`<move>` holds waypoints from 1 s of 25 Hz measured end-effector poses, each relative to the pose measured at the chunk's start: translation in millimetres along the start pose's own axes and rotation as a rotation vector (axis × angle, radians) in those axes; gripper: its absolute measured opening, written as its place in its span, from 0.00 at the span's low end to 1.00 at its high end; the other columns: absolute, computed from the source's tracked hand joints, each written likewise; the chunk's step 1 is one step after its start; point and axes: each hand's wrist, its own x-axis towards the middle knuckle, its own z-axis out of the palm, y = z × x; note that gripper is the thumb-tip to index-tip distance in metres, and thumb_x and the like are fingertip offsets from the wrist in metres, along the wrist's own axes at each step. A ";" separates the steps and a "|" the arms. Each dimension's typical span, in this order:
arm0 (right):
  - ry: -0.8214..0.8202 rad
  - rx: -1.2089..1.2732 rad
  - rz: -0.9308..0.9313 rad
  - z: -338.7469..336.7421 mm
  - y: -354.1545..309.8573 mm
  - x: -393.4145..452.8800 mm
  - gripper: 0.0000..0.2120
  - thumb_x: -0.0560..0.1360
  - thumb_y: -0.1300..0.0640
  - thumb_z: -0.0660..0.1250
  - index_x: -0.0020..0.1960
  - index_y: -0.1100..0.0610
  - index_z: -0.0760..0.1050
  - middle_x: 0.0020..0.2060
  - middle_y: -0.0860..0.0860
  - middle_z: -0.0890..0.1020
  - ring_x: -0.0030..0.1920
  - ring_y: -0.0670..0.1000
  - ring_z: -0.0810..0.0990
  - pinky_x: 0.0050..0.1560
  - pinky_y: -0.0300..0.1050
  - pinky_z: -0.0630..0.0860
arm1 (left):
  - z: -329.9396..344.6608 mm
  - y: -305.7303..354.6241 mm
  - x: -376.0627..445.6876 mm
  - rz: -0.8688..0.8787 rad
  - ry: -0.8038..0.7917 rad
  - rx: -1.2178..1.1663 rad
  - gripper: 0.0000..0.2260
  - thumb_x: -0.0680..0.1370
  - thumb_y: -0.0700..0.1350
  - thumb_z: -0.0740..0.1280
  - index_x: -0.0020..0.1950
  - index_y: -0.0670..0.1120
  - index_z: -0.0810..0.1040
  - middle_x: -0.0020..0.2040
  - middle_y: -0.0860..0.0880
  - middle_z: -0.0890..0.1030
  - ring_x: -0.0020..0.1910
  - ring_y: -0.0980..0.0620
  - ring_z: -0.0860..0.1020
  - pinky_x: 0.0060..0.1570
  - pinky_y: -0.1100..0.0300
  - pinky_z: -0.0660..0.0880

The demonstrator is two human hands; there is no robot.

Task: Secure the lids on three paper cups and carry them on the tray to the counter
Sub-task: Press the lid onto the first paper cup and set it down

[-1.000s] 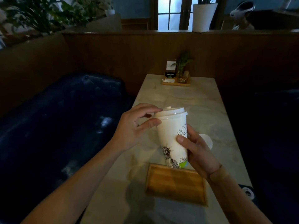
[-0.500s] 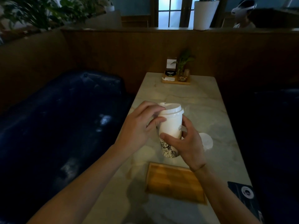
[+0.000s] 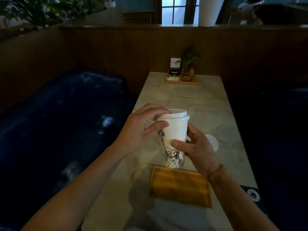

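since a moment ago the paper cup [image 3: 175, 135] has been turned in the hands, so the statue drawing now faces the camera low on its wall, and the right thumb has shifted from the lower body up to mid-height. the left hand [image 3: 141, 130] has stayed at the cup's upper left: its fingertips curl over the edge of the white lid [image 3: 175, 115] and its thumb presses on the wall just under the rim. the lid sits on the cup's mouth; whether it is fully seated all round cannot be told. the cup is upright, tilted slightly, held above the marble table [image 3: 191, 100] just beyond the far edge of the wooden tray [image 3: 180, 187], which lies bare-topped on the table as before. the right hand [image 3: 198, 150] is wrapped around the cup's right side, thumb across the front, fingers behind. just right of that hand a second white lid [image 3: 213, 142] lies flat on the table, partly hidden by the hand. at the table's far end a small wooden stand [image 3: 180, 80] with a little plant is unmoved. a dark blue bench [image 3: 58, 122] fills the left.
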 end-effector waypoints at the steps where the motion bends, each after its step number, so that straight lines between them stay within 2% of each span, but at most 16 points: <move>1: -0.035 0.024 0.019 -2.4 -0.2 -0.1 0.35 0.62 0.59 0.81 0.67 0.53 0.75 0.61 0.56 0.82 0.59 0.62 0.82 0.55 0.65 0.79 | -1.9 -1.1 -0.4 -0.018 -0.024 -0.034 0.14 0.77 0.47 0.69 0.63 0.51 0.79 0.58 0.56 0.79 0.57 0.55 0.78 0.56 0.64 0.76; 5: -0.066 -0.015 0.031 -5.3 -2.1 1.3 0.34 0.63 0.59 0.80 0.68 0.53 0.74 0.61 0.55 0.82 0.58 0.59 0.83 0.54 0.59 0.81 | -1.4 -5.0 -2.6 -0.016 -0.018 -0.020 0.13 0.78 0.47 0.70 0.62 0.49 0.79 0.57 0.53 0.79 0.55 0.52 0.79 0.56 0.63 0.76; 8: 0.030 -0.268 -0.048 3.3 -2.8 4.6 0.38 0.60 0.52 0.80 0.69 0.50 0.71 0.58 0.50 0.83 0.57 0.52 0.83 0.50 0.48 0.84 | 5.3 -6.6 -3.8 0.001 0.034 0.042 0.12 0.77 0.45 0.70 0.61 0.46 0.79 0.56 0.51 0.78 0.52 0.52 0.78 0.54 0.62 0.76; 10: 0.112 -0.416 -0.099 10.9 0.6 5.9 0.41 0.58 0.46 0.79 0.69 0.49 0.70 0.56 0.47 0.83 0.54 0.49 0.83 0.47 0.46 0.84 | 11.3 -6.6 -2.6 0.017 0.036 0.103 0.12 0.78 0.46 0.69 0.61 0.45 0.79 0.56 0.51 0.77 0.50 0.55 0.77 0.53 0.63 0.76; 13: 0.201 -0.520 -0.152 18.3 3.3 7.2 0.43 0.58 0.41 0.78 0.70 0.47 0.67 0.56 0.43 0.82 0.53 0.44 0.82 0.45 0.42 0.84 | 18.9 -5.7 -0.3 0.028 0.061 0.173 0.13 0.78 0.47 0.69 0.60 0.43 0.80 0.56 0.48 0.78 0.49 0.57 0.77 0.51 0.57 0.77; 15: 0.221 -0.551 -0.171 17.1 3.7 7.8 0.42 0.59 0.40 0.78 0.70 0.45 0.67 0.56 0.40 0.82 0.52 0.41 0.82 0.42 0.37 0.83 | 19.3 -5.9 1.6 0.034 0.071 0.192 0.13 0.77 0.47 0.70 0.60 0.43 0.80 0.56 0.48 0.78 0.50 0.59 0.75 0.52 0.57 0.78; 17: 0.208 -0.521 -0.151 12.3 2.9 7.4 0.40 0.59 0.41 0.78 0.68 0.43 0.69 0.54 0.40 0.83 0.51 0.42 0.83 0.40 0.40 0.84 | 16.2 -6.8 2.8 0.031 0.048 0.143 0.14 0.76 0.46 0.71 0.60 0.43 0.80 0.56 0.49 0.78 0.48 0.60 0.75 0.51 0.63 0.76; 19: 0.177 -0.458 -0.111 7.4 0.7 6.4 0.39 0.59 0.44 0.80 0.67 0.42 0.71 0.54 0.41 0.84 0.51 0.45 0.84 0.42 0.45 0.85 | 12.0 -6.9 3.4 0.019 0.015 0.079 0.14 0.76 0.45 0.72 0.60 0.43 0.81 0.56 0.51 0.78 0.48 0.59 0.76 0.51 0.70 0.74; 25: 0.034 -0.179 -0.018 1.3 0.7 3.7 0.32 0.61 0.57 0.81 0.64 0.48 0.76 0.56 0.52 0.85 0.55 0.56 0.84 0.52 0.60 0.83 | -0.1 -6.6 4.7 0.042 -0.052 0.030 0.14 0.76 0.42 0.72 0.61 0.44 0.80 0.57 0.51 0.79 0.53 0.57 0.78 0.52 0.69 0.74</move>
